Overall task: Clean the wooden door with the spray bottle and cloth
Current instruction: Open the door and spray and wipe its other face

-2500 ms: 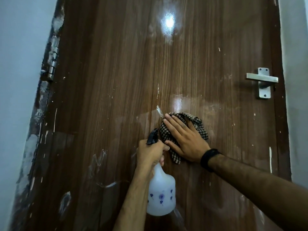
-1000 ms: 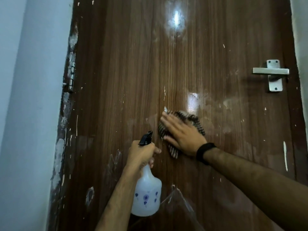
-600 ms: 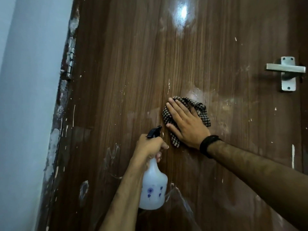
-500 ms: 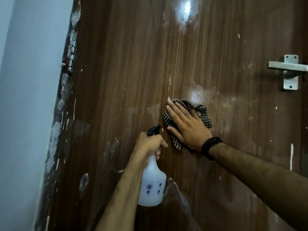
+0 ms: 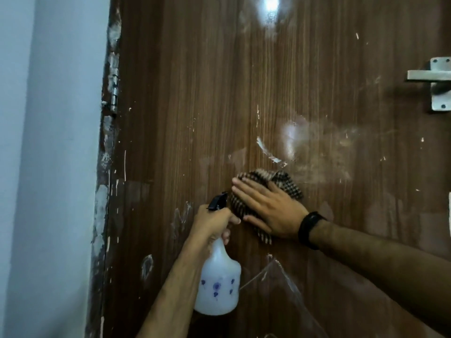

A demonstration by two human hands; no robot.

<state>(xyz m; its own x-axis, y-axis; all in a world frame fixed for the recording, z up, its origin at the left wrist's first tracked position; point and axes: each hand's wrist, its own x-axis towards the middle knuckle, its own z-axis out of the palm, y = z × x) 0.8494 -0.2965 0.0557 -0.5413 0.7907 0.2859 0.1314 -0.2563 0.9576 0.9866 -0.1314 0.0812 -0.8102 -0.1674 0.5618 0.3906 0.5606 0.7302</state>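
Note:
The brown wooden door [image 5: 195, 98] fills the view, flecked with white paint marks and a wet smear near its middle. My right hand [image 5: 268, 211] lies flat with straight fingers on the checked cloth [image 5: 280, 180], pressing it against the door. My left hand [image 5: 212, 223] grips the neck of the white spray bottle [image 5: 217, 286], which has a black nozzle [image 5: 217, 202] and blue flower prints. The bottle hangs just left of and below the cloth, close to the door.
A metal door handle [image 5: 434, 76] sits at the right edge. A hinge [image 5: 113, 93] and a chipped door frame run down the left, beside a pale wall [image 5: 48, 167]. A peeling clear film [image 5: 280, 276] shows low on the door.
My right hand has slid the cloth down the door, uncovering a white scrape and wet patch above it. My left hand keeps the bottle beside the cloth.

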